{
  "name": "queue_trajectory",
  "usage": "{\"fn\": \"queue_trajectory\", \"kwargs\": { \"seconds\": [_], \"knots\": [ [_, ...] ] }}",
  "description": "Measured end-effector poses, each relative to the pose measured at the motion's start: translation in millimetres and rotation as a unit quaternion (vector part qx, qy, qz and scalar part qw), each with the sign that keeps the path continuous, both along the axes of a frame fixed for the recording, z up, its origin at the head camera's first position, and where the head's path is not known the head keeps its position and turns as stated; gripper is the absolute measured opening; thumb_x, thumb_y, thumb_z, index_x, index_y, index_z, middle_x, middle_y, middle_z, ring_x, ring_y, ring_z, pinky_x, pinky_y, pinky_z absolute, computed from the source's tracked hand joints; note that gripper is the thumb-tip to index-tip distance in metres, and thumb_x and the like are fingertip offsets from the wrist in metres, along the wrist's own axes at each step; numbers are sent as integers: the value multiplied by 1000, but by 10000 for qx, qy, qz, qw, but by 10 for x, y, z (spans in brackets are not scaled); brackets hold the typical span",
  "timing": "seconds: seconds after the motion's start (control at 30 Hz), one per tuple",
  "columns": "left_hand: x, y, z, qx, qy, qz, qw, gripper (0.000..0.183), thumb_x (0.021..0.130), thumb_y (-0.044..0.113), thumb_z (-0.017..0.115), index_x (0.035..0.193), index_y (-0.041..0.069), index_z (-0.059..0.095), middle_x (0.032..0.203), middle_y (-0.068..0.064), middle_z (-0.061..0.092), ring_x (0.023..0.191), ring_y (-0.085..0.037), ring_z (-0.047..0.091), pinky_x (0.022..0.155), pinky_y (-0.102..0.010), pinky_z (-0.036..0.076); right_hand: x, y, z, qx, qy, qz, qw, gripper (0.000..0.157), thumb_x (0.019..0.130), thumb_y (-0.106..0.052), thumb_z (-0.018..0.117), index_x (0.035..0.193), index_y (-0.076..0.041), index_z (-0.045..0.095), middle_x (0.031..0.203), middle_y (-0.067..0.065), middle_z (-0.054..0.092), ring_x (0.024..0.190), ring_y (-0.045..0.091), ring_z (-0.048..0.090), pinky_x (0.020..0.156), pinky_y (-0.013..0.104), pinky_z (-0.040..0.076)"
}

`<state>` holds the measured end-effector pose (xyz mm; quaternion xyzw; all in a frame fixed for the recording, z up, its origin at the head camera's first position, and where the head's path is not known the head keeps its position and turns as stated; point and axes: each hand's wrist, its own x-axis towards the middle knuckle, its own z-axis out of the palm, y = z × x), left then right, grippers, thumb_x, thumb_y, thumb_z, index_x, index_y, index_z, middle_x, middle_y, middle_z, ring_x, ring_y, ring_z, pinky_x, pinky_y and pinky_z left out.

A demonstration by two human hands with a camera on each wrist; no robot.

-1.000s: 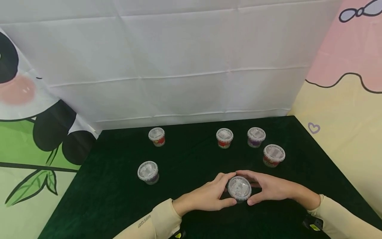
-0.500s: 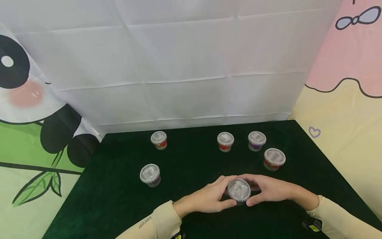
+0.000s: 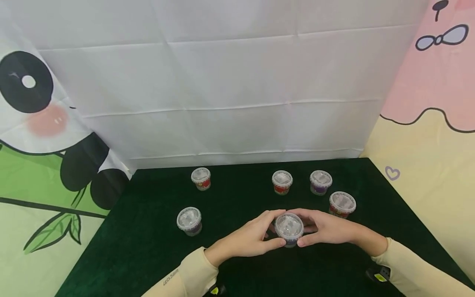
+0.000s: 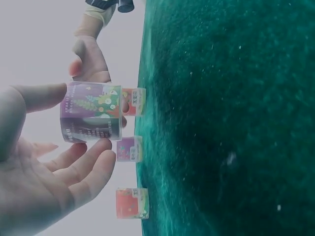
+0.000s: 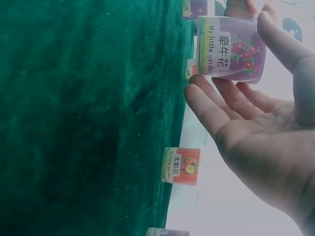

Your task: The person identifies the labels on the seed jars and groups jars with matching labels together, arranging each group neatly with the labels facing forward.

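In the head view, the left hand (image 3: 250,236) and right hand (image 3: 328,227) together hold a purple-labelled cup (image 3: 289,227) between thumbs and fingers, raised above the green counter (image 3: 237,194). A red-labelled cup (image 3: 342,203) stands just beyond the right hand; a lidded cup (image 3: 189,220) stands well to the left.

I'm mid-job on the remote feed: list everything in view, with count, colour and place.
My little garden cup: 1, purple label, held over the near side.
Red-labelled lidded cups: 3, red, back left, back right-of-centre, right side.
Purple-labelled lidded cups: 2, purple, left side and back right.
Tablecloth: 1, dark green, across the table.
Backdrop: 1, white, behind the table.
Cartoon-print cloths: 2, multicoloured, left and right.
Wrist devices: 2, black and yellow-green, one per wrist.
Sleeves: 2, cream, both forearms.
Left hand: 1, bare, gripping the held cup's left.
Right hand: 1, bare, gripping its right.
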<state>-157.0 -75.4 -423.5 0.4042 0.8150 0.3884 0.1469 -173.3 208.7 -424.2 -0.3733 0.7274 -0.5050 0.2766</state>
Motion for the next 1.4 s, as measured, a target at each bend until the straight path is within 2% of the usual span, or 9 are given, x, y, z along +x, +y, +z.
{"fn": "queue_trajectory", "kwargs": {
  "seconds": [0.33,0.5,0.67,0.93,1.0,1.13,1.27,1.4],
  "knots": [
    [-27,-130,65,291,95,164,9994,68,101,39,63,158,21,29,141,-1,46,116,-8,56,84,-24,55,-68,-131,65,-186,-148,-105,9997,70,97,-9,70,155,-4,32,146,17,47,129,23,54,103,37,49],
    [-8,-191,97,482,26,444,9978,66,102,38,62,157,23,29,144,0,45,117,-11,56,85,-24,55,-83,-201,125,-133,-265,-334,9990,69,98,-12,69,156,-7,32,144,16,49,128,28,55,100,36,52],
    [-2,-250,130,652,149,816,9944,62,103,37,60,157,28,30,144,3,44,116,-13,56,85,-27,55,-114,-298,185,-15,-127,-612,9980,68,100,-18,68,156,-7,31,141,15,52,125,32,56,98,35,53],
    [-42,-334,199,873,324,1058,9900,61,104,35,59,157,23,31,148,0,44,115,-15,57,86,-32,55,-155,-452,283,102,-124,-926,9956,68,100,-25,67,156,-8,31,142,13,52,129,32,53,104,47,48],
    [-59,-360,215,918,301,1091,9893,60,105,33,58,156,22,31,148,-1,44,116,-16,57,87,-34,55,-164,-489,308,15,-291,-916,9954,69,102,-27,65,158,-9,28,146,13,49,133,34,51,106,48,46],
    [-110,-407,246,1054,145,1172,9874,56,106,30,55,156,20,31,145,-4,46,111,-18,58,84,-35,56,-189,-557,346,-315,-929,-911,9910,67,106,-31,57,160,-10,24,151,16,44,137,35,47,107,45,46],
    [-173,-432,280,1246,-184,1288,9836,52,109,29,49,156,17,31,142,-9,47,99,-19,62,81,-36,57,-214,-606,360,-774,-1570,-970,9798,63,109,-32,49,159,-7,22,149,20,42,133,35,49,107,45,46],
    [-244,-441,334,1480,-684,1399,9766,50,110,32,44,155,16,31,137,-13,46,98,-23,63,84,-39,57,-241,-665,369,-1173,-2059,-1027,9661,63,110,-35,44,159,-3,20,148,23,40,129,35,52,109,48,44]
  ]
}}
